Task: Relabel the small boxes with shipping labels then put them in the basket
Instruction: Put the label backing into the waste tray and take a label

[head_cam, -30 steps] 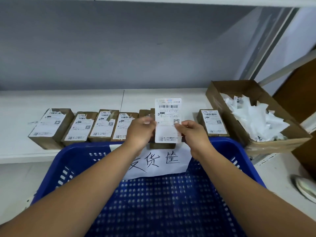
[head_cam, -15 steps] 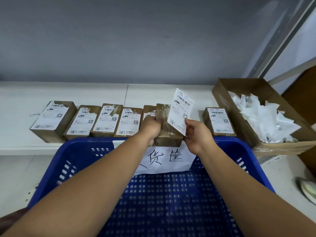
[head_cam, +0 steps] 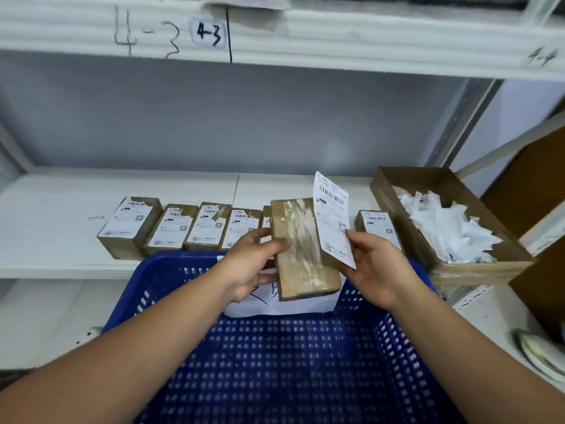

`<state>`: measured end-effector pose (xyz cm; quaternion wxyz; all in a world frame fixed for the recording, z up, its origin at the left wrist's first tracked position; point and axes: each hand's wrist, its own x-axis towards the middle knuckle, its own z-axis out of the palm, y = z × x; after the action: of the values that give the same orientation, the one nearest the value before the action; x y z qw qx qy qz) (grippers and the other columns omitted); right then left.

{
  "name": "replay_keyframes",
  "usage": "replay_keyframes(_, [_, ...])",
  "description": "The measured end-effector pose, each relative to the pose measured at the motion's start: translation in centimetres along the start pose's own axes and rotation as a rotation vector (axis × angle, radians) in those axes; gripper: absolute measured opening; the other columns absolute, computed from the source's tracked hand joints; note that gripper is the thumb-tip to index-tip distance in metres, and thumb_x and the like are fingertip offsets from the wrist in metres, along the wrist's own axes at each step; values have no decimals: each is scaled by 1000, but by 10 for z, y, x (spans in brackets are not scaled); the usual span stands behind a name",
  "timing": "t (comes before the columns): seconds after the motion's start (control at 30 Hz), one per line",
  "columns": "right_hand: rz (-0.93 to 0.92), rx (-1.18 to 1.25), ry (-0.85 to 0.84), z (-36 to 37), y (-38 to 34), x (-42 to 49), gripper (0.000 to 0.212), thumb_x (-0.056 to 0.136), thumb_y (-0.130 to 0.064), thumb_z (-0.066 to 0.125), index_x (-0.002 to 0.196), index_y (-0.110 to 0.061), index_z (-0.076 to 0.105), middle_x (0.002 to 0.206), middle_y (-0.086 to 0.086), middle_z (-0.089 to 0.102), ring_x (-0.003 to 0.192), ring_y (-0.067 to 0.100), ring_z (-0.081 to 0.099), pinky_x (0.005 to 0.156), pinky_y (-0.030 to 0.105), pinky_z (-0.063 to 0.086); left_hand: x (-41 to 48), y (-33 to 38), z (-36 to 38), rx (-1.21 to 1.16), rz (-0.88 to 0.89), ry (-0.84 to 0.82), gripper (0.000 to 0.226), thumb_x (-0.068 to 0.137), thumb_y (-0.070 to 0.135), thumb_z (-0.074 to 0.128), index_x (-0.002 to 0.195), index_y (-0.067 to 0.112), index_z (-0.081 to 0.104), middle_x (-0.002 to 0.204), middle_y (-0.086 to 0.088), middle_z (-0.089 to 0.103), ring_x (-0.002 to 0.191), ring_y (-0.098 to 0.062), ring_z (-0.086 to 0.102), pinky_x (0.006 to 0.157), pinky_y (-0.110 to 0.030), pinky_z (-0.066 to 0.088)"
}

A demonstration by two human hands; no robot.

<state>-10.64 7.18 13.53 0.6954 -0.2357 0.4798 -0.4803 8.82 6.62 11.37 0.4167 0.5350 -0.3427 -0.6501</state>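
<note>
My left hand (head_cam: 252, 264) grips a small brown taped box (head_cam: 301, 249) by its left side, holding it over the far rim of the blue basket (head_cam: 275, 362). The box's top face carries torn label remains. My right hand (head_cam: 374, 267) pinches a white shipping label (head_cam: 333, 218) by its lower edge, upright beside the box's right side. Several small labelled boxes (head_cam: 171, 229) stand in a row on the white shelf (head_cam: 61, 203). One more labelled box (head_cam: 377, 224) sits right of my hands.
An open cardboard tray (head_cam: 458, 273) full of white paper scraps stands at the right of the shelf. A white paper sign (head_cam: 287, 304) hangs on the basket's far wall. The upper shelf edge (head_cam: 305, 41) is marked 4-3. A white object (head_cam: 538, 353) lies at lower right.
The label was held by both hands in front of the box; my left hand let go and took the box, lifting it toward me. My right hand keeps the label.
</note>
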Motion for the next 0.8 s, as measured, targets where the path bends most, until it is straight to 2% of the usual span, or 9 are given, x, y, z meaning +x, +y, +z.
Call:
replay_keyframes(0.13, [-6, -109, -22, 3, 7, -39, 19, 97, -10, 51, 101, -1, 67, 102, 15, 73, 94, 25, 67, 93, 39, 52, -43, 1, -6, 53, 10, -51, 57, 81, 26, 71, 132, 16, 48, 109, -9, 70, 99, -24, 67, 77, -36, 58])
replay_keyframes(0.23, [-33, -154, -41, 3, 18, -58, 21, 98, -10, 51, 106, -1, 67, 103, 13, 74, 93, 22, 69, 84, 34, 55, -67, -6, -11, 67, 9, -42, 73, 66, 35, 73, 133, 17, 48, 109, -7, 70, 100, -24, 67, 79, -37, 57])
replay_keyframes(0.27, [-41, -172, -48, 3, 22, -63, 21, 98, -10, 51, 108, -1, 67, 103, 12, 74, 92, 21, 70, 80, 31, 56, -72, -9, -12, 64, 7, -34, 72, 67, 36, 72, 132, 18, 48, 108, -7, 71, 99, -24, 68, 78, -37, 58])
replay_keyframes(0.4, [-63, -200, -68, 2, 33, -75, 22, 97, -11, 52, 110, 0, 67, 104, 12, 74, 91, 20, 71, 72, 25, 57, -85, -22, -15, -9, -17, -18, 39, 87, 27, 65, 124, 17, 56, 107, -5, 72, 92, -21, 70, 69, -34, 58])
replay_keyframes(0.5, [-65, -201, -76, 0, 38, -76, 22, 96, -10, 53, 108, 1, 68, 103, 13, 74, 92, 21, 71, 73, 25, 58, -86, -30, -15, -58, -42, -7, 32, 91, 20, 60, 123, 15, 58, 106, -6, 71, 88, -21, 69, 68, -34, 57])
replay_keyframes(0.6, [-59, -254, -82, -4, 42, -73, 22, 96, -11, 54, 106, 2, 69, 103, 13, 75, 93, 21, 71, 74, 25, 55, -83, -36, -15, -58, -52, -16, 34, 91, 15, 59, 125, 16, 58, 110, -9, 70, 91, -22, 69, 73, -35, 57])
replay_keyframes(0.67, [-60, -272, -80, -5, 44, -71, 21, 96, -10, 54, 102, 2, 70, 100, 13, 75, 86, 18, 72, 68, 23, 55, -81, -37, -15, -51, -49, -25, 36, 90, 14, 61, 126, 17, 58, 110, -8, 71, 92, -22, 69, 75, -35, 57])
replay_keyframes(0.8, [-68, -265, -66, -7, 44, -69, 19, 95, -7, 54, 95, 2, 70, 95, 13, 75, 81, 18, 72, 67, 22, 56, -77, -39, -15, -28, -14, -19, 60, 79, 21, 71, 135, 20, 49, 113, -6, 70, 99, -21, 68, 81, -37, 56])
